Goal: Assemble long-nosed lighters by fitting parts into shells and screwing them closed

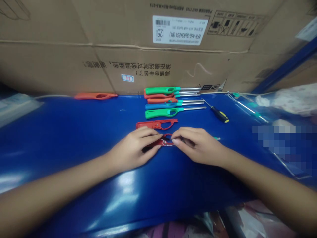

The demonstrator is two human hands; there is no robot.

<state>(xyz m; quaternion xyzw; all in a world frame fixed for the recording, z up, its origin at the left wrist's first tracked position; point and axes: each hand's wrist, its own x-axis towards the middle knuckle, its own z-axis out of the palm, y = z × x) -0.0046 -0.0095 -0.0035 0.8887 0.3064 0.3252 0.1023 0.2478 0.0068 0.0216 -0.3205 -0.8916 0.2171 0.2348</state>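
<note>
My left hand (136, 147) is closed around the rear of a red lighter shell (168, 143), low over the blue table. A thin pale wire shows in the shell near its trigger loop. My right hand (201, 143) pinches at the front end of this shell; its fingers hide what lies between them. Past the right hand, a small teal and metal tip (217, 138) sticks out. Just behind the left fingers lies another red shell half (151, 125), its inner side up. Beyond it several stick lighters (162, 113) in green, blue and orange lie in a row, metal tubes pointing right.
A black and yellow screwdriver (220, 114) lies right of the lighters. An orange lighter handle (96, 96) is at the back left. Metal tubes with teal collars (250, 109) lie at the right. A large cardboard box (133, 59) walls off the blue table's (74, 138) back edge.
</note>
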